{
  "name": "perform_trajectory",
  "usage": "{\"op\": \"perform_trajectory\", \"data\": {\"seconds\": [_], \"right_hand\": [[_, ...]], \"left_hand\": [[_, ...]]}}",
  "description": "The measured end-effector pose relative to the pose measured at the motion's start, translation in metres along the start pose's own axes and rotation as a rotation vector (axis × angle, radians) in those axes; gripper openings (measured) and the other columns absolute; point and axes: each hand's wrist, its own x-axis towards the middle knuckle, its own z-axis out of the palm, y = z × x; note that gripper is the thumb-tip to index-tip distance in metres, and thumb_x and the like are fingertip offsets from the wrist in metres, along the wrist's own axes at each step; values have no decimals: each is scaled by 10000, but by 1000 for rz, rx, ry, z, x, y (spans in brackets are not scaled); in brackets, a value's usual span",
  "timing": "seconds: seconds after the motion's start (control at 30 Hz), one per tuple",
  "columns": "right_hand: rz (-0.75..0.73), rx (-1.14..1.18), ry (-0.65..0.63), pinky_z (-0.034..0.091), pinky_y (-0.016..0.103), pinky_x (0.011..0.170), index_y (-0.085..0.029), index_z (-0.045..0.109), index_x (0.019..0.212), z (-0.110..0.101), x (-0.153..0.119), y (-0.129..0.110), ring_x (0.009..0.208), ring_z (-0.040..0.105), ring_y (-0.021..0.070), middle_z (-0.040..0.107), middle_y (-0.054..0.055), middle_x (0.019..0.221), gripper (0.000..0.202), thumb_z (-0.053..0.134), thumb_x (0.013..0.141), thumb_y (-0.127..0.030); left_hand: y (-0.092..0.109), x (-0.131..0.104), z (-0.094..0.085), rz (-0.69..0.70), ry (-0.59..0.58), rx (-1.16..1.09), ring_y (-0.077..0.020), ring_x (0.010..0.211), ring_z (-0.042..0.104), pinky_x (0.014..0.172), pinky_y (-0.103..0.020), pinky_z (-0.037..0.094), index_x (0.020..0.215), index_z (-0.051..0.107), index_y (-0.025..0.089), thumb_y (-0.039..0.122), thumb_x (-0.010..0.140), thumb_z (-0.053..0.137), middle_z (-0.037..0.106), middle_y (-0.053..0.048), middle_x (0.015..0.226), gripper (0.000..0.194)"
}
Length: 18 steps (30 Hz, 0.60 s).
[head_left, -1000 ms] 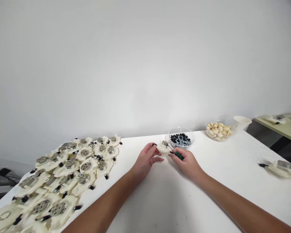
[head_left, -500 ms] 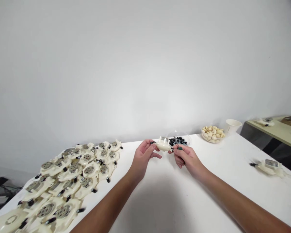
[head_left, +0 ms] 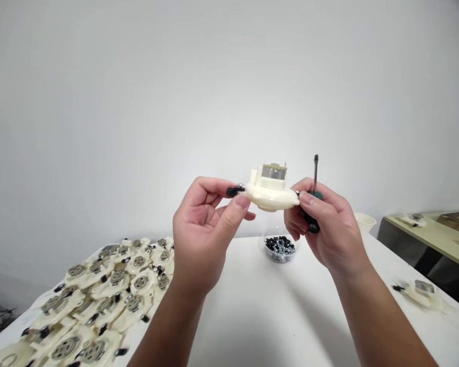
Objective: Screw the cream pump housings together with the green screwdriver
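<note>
A cream plastic motor housing is raised above the white table, its silver motor facing up. My left hand pinches the housing's left end, where a small black fitting sticks out. Within my right hand is a screwdriver, its dark green and black handle in the palm and its flat tip pointing up. The thumb and fingers of that same hand also touch the housing's right end. Below the housing stands a clear bowl of small black and silver parts.
Many similar housings with motors crowd the table's left side. A single blurred housing lies at the right. A white cup stands behind my right hand. Beyond the table's right edge is a greenish side table.
Both hands have come up and nearer to my head with the housing. The screwdriver now shows upright in my right hand. The bowl of cream pieces has become hidden behind that hand.
</note>
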Motion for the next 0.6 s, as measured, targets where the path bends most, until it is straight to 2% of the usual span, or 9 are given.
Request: {"op": "perform_trajectory", "data": {"seconds": [0.17,0.33,0.4,0.5,0.6], "right_hand": [[-58,1,13,342,248,464,-236,626,918,0,-2,11,491,376,105,426,-68,575,181,630,1008,-393],[68,59,3,359,240,488,-250,593,908,-5,3,22,506,377,113,406,-66,569,168,586,1036,-357],[89,99,10,363,236,481,-253,584,905,-7,5,24,505,370,117,406,-63,570,156,587,1032,-344],[138,154,-2,369,237,468,-254,577,897,-9,6,26,504,363,121,404,-59,581,173,616,1010,-380],[261,233,-64,358,240,446,-248,581,908,-9,6,31,498,358,123,403,-54,602,197,617,994,-422]], "left_hand": [[-6,-16,6,73,69,81,-113,721,724,604,-195,646,1028,686,208,234,886,782,684,-3,939,174],[-16,-21,11,86,67,92,-178,920,736,666,-228,664,1104,701,216,197,839,825,712,-33,999,293],[-18,-21,12,65,49,84,-186,933,735,693,-259,671,1130,703,224,188,835,829,723,-36,1021,322],[-19,-22,11,68,50,111,-183,918,738,694,-273,665,1105,725,238,167,857,804,737,-25,1007,270],[-19,-23,11,161,51,182,-179,916,730,682,-280,649,1065,747,248,118,865,782,750,-15,1001,242]]}}
